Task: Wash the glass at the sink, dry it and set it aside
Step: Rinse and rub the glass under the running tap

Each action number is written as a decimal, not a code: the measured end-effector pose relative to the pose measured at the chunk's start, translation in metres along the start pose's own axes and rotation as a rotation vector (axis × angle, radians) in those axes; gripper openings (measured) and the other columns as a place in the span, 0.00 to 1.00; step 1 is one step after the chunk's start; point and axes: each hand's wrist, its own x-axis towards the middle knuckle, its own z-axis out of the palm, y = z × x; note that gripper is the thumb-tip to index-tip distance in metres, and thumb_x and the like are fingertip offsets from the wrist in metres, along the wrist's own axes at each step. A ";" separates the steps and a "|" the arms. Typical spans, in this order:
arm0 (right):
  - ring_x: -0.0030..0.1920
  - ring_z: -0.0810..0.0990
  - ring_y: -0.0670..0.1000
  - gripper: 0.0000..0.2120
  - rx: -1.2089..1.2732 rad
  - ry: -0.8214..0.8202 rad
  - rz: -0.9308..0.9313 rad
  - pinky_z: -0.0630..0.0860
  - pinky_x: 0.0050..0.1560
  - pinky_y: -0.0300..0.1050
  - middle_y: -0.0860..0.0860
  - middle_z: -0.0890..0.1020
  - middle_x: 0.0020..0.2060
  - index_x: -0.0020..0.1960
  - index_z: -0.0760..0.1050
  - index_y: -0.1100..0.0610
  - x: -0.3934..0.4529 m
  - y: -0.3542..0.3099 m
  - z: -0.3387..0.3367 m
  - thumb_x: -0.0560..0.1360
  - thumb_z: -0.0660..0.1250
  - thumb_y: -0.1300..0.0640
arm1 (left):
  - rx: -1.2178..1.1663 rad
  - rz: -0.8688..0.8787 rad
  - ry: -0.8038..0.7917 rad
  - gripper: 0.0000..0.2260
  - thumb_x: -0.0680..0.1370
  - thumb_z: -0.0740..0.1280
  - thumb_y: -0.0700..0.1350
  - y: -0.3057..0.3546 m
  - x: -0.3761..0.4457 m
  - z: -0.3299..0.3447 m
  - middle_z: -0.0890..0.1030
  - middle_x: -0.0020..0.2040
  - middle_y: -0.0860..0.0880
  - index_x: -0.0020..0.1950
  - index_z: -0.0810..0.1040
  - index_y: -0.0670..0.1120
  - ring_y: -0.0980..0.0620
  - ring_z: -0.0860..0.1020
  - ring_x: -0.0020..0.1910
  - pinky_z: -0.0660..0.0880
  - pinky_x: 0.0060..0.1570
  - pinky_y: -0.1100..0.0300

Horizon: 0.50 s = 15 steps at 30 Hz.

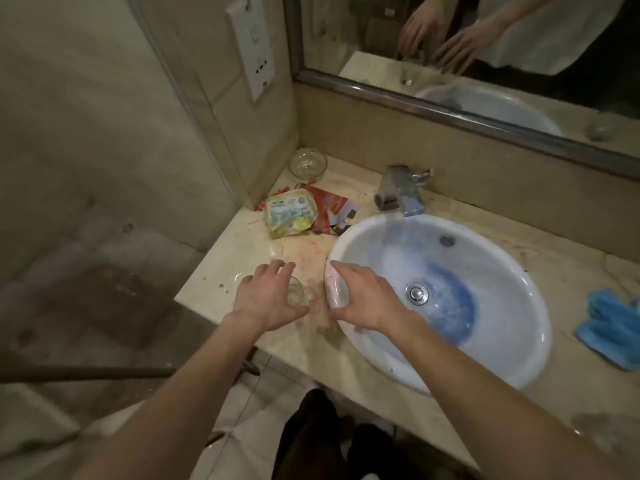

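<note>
While the glass (297, 294) stands upright on the stone counter (242, 244) just left of the sink (485, 358), the left hand (265, 299) curves over it with fingers spread; whether they touch it I cannot tell. The right hand (363, 299) is open above the sink's near-left rim, holding nothing. Behind the glass lie a yellow packet (291, 213) and red wrappers (329, 207), with a glass bowl (307, 164) in the corner. A tap (401, 192) stands behind the sink, a blue cloth (609, 323) to its right.
</note>
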 end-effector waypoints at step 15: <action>0.70 0.69 0.56 0.45 0.114 -0.112 -0.015 0.73 0.64 0.53 0.52 0.70 0.72 0.78 0.55 0.51 0.050 -0.022 0.060 0.68 0.75 0.51 | -0.332 -0.135 -0.025 0.35 0.70 0.77 0.50 -0.032 0.017 0.056 0.74 0.68 0.48 0.71 0.65 0.47 0.44 0.77 0.62 0.73 0.51 0.52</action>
